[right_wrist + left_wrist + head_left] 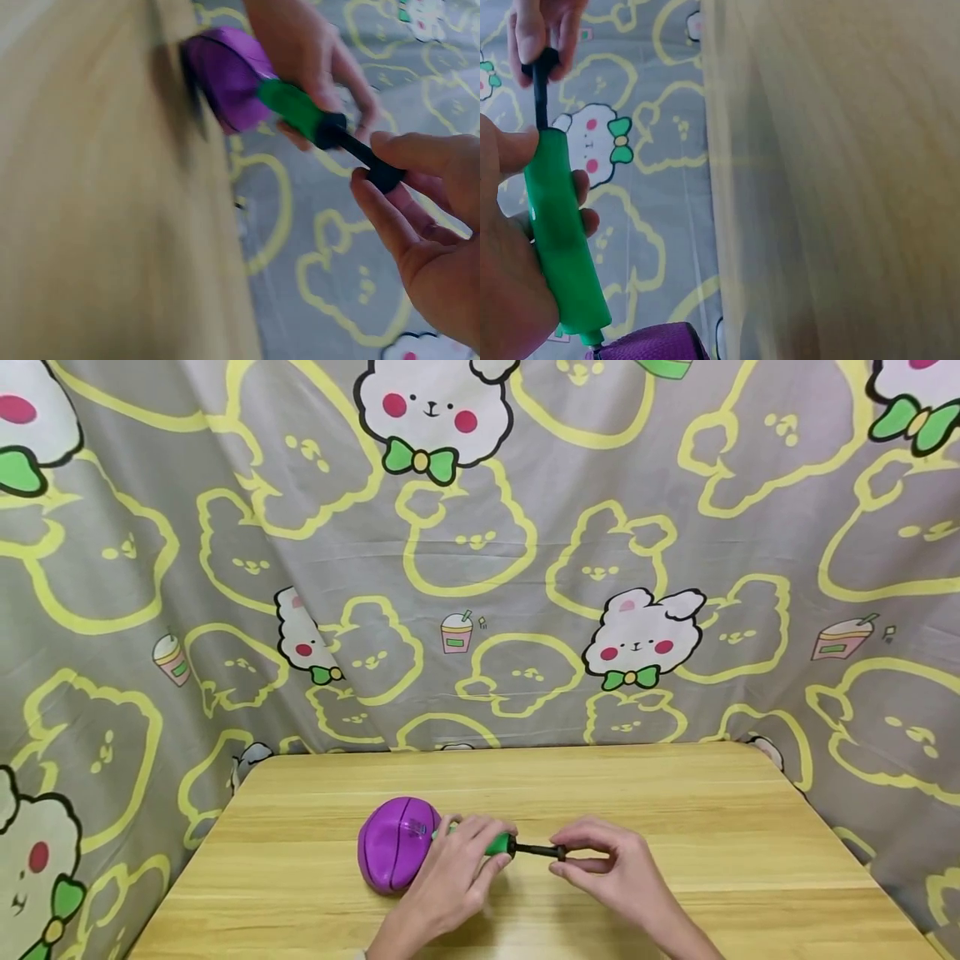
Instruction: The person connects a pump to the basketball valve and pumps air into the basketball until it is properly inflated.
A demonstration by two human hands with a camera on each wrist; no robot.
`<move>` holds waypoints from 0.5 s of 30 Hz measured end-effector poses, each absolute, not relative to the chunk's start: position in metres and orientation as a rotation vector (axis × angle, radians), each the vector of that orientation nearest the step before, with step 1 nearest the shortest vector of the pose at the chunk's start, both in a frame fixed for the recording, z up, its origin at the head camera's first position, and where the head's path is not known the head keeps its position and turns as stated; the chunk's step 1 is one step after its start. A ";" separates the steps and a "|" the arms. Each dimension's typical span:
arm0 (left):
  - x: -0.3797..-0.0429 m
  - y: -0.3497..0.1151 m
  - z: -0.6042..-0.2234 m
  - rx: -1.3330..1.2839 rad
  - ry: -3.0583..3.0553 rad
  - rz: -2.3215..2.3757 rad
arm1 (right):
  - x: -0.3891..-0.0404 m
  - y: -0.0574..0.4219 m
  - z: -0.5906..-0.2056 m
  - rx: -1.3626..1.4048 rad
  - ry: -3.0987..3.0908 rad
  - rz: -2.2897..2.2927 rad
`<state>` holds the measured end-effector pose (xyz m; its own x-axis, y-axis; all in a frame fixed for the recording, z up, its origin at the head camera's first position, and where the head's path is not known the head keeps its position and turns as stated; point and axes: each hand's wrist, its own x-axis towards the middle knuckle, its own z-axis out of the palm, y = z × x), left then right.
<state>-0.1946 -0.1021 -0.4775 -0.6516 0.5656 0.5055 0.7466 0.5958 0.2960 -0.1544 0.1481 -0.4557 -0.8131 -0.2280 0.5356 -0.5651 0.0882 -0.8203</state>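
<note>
A small green hand pump (562,232) with a black plunger rod runs from a purple ball (397,845) toward the right. My left hand (459,872) grips the green barrel, thumb on one side and fingertips round the other. The black end knob (385,177) of the rod is pinched between the thumb and fingers of my right hand (618,870). A length of rod shows between barrel and knob. At the other end, the pump's nozzle meets the ball, which looks dented and partly deflated, with black seam lines.
Both hands work over a light wooden table (300,810). Behind it and along the sides hangs a grey curtain (525,568) printed with yellow outlines and white cartoon animals.
</note>
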 end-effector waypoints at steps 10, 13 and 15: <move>-0.195 -0.106 -0.481 -0.977 -2.486 -0.730 | -0.149 0.186 -0.432 0.818 -2.189 1.751; -0.196 -0.104 -0.481 -0.974 -2.477 -0.681 | -0.149 0.191 -0.430 0.827 -2.199 1.741; -0.196 -0.102 -0.481 -0.973 -2.463 -0.654 | -0.148 0.192 -0.429 0.830 -2.196 1.733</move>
